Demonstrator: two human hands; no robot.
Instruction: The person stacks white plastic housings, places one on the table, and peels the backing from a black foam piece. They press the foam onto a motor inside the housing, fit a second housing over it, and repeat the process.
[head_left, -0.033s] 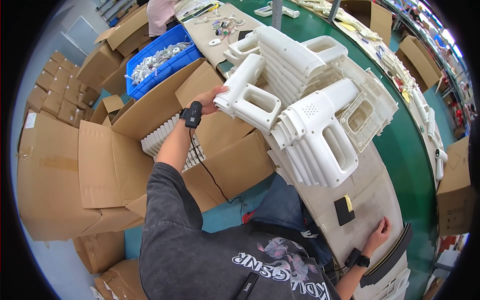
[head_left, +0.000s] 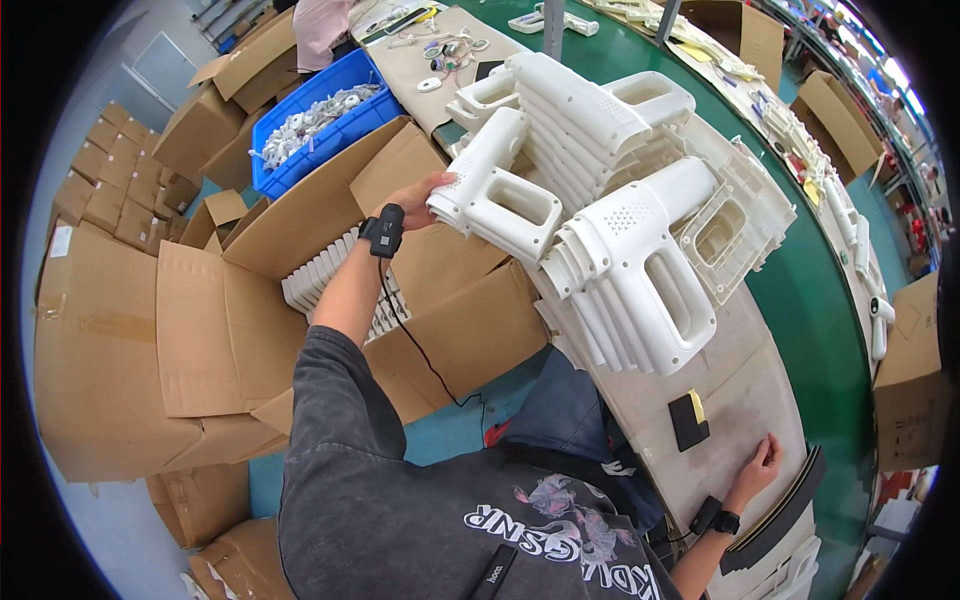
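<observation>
My left hand (head_left: 428,194) grips the near-left end of a white plastic gun-shaped housing shell (head_left: 518,205), its fingers partly hidden. The shell has a loop handle and lies among nested stacks of like shells on the workbench. Beside it is another stack of white shells (head_left: 650,265), with perforated dots and a long handle opening. Behind stands a taller stack (head_left: 580,105), and to its right a shell shows its ribbed inside (head_left: 735,225). My right hand (head_left: 763,468) rests low over the bench with fingers curled together, holding nothing that I can see.
A cardboard box (head_left: 450,325) with rows of white parts stands open at left. Behind it is a blue bin (head_left: 320,125) of small parts. A black pad (head_left: 688,421) lies on the bench (head_left: 650,430), near a dark curved strip (head_left: 780,515). A green surface (head_left: 820,330) runs along the right.
</observation>
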